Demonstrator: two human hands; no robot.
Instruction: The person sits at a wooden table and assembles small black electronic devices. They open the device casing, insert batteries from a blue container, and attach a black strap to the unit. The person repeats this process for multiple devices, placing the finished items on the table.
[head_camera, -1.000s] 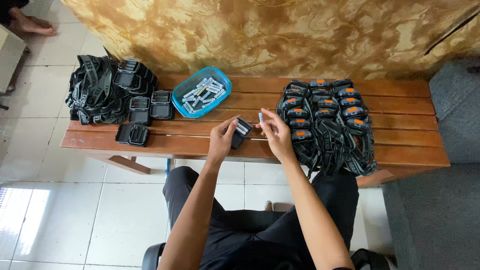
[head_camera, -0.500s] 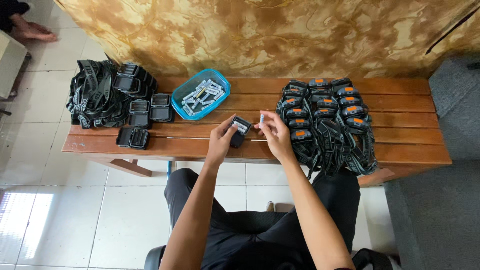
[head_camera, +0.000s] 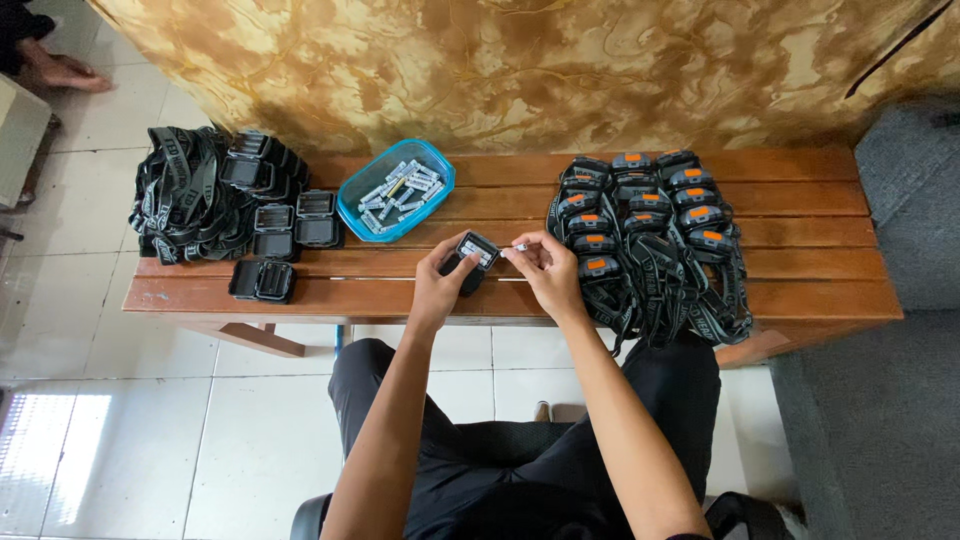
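Observation:
My left hand (head_camera: 440, 283) grips a small black headlamp body (head_camera: 474, 254) with its battery bay open, held just above the wooden bench (head_camera: 800, 270). My right hand (head_camera: 545, 272) pinches a small silver battery (head_camera: 517, 246) at the right edge of that bay. A blue oval tray (head_camera: 350, 205) with several silver batteries sits on the bench behind my left hand.
A heap of black headlamps with straps and open cases (head_camera: 205, 190) lies at the bench's left end. Rows of headlamps with orange buttons (head_camera: 650, 235) and dangling straps fill the right side. Behind is a mottled gold wall (head_camera: 520, 70); a person's foot (head_camera: 65, 72) shows top left.
My right hand has brought the battery leftward, from apart from the headlamp body to its open bay. The left hand keeps holding the body in about the same place.

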